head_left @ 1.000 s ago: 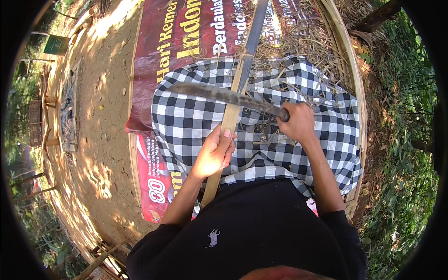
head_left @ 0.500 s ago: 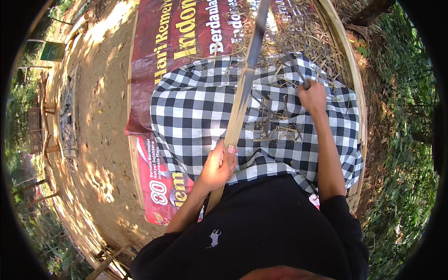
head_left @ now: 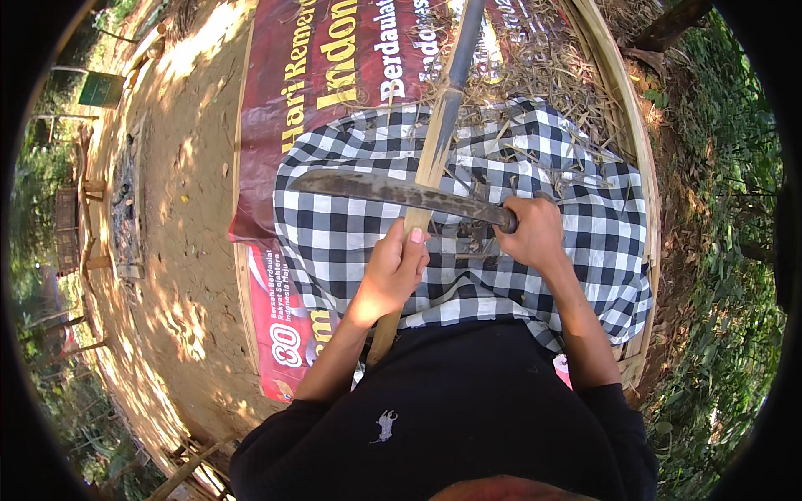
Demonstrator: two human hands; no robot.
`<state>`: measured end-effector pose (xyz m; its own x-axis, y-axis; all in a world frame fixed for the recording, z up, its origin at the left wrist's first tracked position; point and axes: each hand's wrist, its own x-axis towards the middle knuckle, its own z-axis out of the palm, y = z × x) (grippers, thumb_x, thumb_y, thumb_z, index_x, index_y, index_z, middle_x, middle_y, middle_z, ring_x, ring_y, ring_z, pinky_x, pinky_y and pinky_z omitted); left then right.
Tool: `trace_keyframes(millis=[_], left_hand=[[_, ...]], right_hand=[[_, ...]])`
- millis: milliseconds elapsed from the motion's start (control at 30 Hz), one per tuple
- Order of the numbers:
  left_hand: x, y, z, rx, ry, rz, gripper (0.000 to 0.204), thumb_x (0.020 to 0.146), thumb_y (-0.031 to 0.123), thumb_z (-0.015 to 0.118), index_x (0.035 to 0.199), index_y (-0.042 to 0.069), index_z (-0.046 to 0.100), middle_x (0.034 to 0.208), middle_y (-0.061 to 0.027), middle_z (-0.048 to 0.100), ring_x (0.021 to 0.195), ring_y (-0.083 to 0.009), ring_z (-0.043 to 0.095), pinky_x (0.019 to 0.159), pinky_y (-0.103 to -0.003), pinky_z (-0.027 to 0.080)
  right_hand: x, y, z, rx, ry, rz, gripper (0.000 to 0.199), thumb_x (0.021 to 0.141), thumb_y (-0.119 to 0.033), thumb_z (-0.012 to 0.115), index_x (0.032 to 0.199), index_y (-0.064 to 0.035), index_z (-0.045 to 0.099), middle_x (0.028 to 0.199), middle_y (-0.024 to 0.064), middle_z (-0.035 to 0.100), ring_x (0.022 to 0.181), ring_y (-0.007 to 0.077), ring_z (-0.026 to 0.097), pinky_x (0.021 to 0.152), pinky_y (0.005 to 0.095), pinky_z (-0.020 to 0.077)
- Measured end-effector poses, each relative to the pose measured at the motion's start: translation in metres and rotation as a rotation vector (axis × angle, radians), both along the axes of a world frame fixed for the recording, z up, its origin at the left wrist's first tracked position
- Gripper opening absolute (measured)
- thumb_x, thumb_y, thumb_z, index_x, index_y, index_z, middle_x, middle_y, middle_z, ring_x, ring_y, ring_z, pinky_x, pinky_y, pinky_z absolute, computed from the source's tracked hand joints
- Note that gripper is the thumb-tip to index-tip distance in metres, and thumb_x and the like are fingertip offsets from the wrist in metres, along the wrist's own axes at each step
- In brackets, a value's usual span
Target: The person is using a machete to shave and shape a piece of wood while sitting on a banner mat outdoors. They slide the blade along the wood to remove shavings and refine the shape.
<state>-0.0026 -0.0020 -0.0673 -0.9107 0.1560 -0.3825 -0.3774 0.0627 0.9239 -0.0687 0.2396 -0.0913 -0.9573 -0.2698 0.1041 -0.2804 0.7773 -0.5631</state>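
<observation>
My left hand is closed round a long bamboo pole, its thumb lying along the pale, shaved part. The pole slants from beside my waist up past the top of the view, and its far part is dark grey. A machete lies crosswise over the pole just beyond my left fingers, blade pointing left. My right hand grips its dark handle on the right. Under both hands spreads a black-and-white checked cloth over my lap, with shavings scattered on it.
A red printed banner covers the platform, strewn with dry shavings at the far right. A wooden rail edges its right side. Bare ground lies to the left, green plants to the right.
My right hand has drawn the machete back toward me, and its blade has swung from pointing away to lying across the pole. My left hand has shifted slightly up the pole.
</observation>
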Motion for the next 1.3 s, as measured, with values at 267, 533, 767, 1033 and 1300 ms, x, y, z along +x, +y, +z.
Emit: trace_keyframes(millis=[267,533,767,1033,1300], left_hand=[[0.003,0.007,-0.006,-0.154,0.181,-0.045,0.029,0.109,0.027,0.04,0.105,-0.001,0.049,0.062,0.0002,0.046,0.049,-0.0053,0.04,0.044,-0.024,0.035],[0.015,0.005,-0.006,-0.275,0.219,-0.075,0.031,0.109,0.026,0.039,0.1,-0.002,0.048,0.062,-0.0016,0.047,0.051,-0.0069,0.043,0.047,-0.025,0.037],[0.03,0.005,-0.01,-0.026,-0.059,-0.039,0.028,0.109,0.026,0.039,0.101,0.001,0.046,0.061,-0.0006,0.045,0.049,-0.0077,0.042,0.046,-0.027,0.037],[0.015,-0.012,-0.003,0.226,-0.179,-0.004,0.033,0.11,0.036,0.036,0.11,0.004,0.044,0.064,0.0019,0.038,0.042,-0.0034,0.032,0.036,-0.021,0.031],[0.027,-0.004,-0.001,0.08,-0.14,0.001,0.027,0.109,0.028,0.04,0.106,0.002,0.045,0.064,0.0025,0.042,0.048,-0.0027,0.036,0.041,-0.023,0.032]], right_hand=[[-0.007,-0.004,-0.027,0.078,0.014,0.058,0.023,0.062,-0.023,0.073,0.069,-0.0043,0.062,0.064,0.0143,0.065,0.063,0.0375,0.064,0.065,0.0471,0.0514],[-0.034,0.026,-0.057,0.088,0.148,0.071,0.023,0.061,-0.021,0.075,0.071,-0.0057,0.061,0.069,0.0164,0.065,0.071,0.04,0.062,0.07,0.0498,0.05],[-0.077,0.043,-0.03,0.098,-0.02,-0.369,0.019,0.074,-0.023,0.069,0.071,-0.0044,0.066,0.064,0.0211,0.064,0.065,0.0432,0.064,0.066,0.052,0.0523],[-0.023,-0.001,-0.017,0.129,-0.028,0.077,0.021,0.063,-0.023,0.075,0.07,-0.0059,0.066,0.063,0.0168,0.064,0.062,0.0388,0.064,0.063,0.0484,0.0516],[-0.032,0.006,-0.044,0.109,0.04,0.108,0.023,0.06,-0.022,0.076,0.07,-0.0058,0.064,0.067,0.0154,0.066,0.069,0.0385,0.065,0.07,0.0472,0.0515]])
